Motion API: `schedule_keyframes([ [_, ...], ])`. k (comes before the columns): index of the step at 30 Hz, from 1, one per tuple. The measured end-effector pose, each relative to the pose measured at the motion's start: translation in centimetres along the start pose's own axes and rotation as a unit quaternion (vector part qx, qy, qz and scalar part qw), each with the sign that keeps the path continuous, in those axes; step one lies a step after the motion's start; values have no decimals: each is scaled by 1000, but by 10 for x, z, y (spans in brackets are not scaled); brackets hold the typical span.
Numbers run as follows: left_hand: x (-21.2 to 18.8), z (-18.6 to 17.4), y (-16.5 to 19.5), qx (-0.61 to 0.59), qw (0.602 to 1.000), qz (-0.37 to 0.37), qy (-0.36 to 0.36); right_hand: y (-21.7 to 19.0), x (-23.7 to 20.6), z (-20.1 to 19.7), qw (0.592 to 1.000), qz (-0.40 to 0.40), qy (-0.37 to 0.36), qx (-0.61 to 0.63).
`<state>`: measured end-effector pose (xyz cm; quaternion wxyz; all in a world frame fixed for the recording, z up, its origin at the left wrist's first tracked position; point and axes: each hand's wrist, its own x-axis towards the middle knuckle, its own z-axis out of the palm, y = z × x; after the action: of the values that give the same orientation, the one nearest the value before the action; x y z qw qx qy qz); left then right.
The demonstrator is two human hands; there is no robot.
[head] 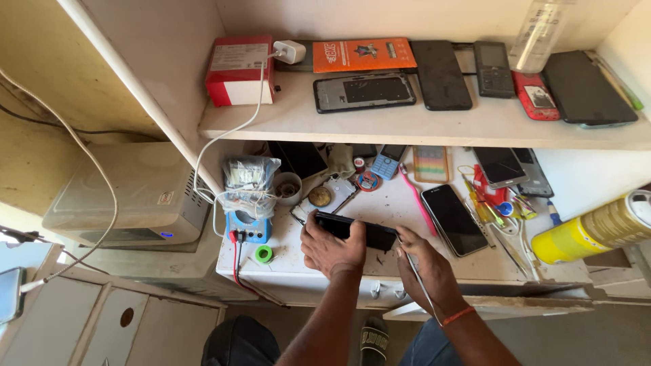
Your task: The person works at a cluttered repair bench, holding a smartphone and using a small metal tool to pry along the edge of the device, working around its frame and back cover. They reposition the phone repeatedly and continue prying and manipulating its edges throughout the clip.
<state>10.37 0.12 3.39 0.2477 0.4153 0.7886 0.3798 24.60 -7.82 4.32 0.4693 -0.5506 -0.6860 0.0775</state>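
Tabletop point(400, 261): white, crowded work surface; the phone in hand sits close to the front edge. Risk: a slip during prying could send it off the edge to the floor.
Can point(597, 234): yellow spray can lying on its side at right, near the edge. Risk: may roll if the tabletop is jolted.
Meter point(247, 227): blue multimeter at left, red and black leads trailing over the front edge. Risk: leads could snag a knee or forearm and drag the meter off.
Phone point(352, 232): black, lying flat across the front of the tabletop, between both hands. Risk: too much prying force could crack the glass or tear a flex cable inside; cannot tell how far the casing is parted.
Spare phone point(453, 220): black, screen up, just right of the right hand. Risk: scratch if the tool skids.
Left hand point(331, 249): fingers curled down over the phone's left end, pressing it to the tabletop. Risk: grip is on the edge only, so the phone may pivot.
Right hand point(427, 268): fingers closed round a thin tool at the phone's right end.
Tool point(415, 271): thin, pale, tip hidden at the phone's edge. Risk: skid toward the left hand's fingers.
Tape roll point(264, 254): green, near the front edge, beside the leads.
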Motion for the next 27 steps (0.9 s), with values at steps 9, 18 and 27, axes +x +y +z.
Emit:
schedule_keyframes([
  [9, -4, 5, 0, 3, 1000, -1, 1, 3, -8, 10, 998, 4, 22, -66],
  [18, -8, 5, 1, 28, 998, 54, 18, -3, -2, 15, 991, 5, 49, -121],
  [27, -10, 5, 2, 23, 999, 47, 14, -1, 6, 3, 994, -21, 15, -107],
])
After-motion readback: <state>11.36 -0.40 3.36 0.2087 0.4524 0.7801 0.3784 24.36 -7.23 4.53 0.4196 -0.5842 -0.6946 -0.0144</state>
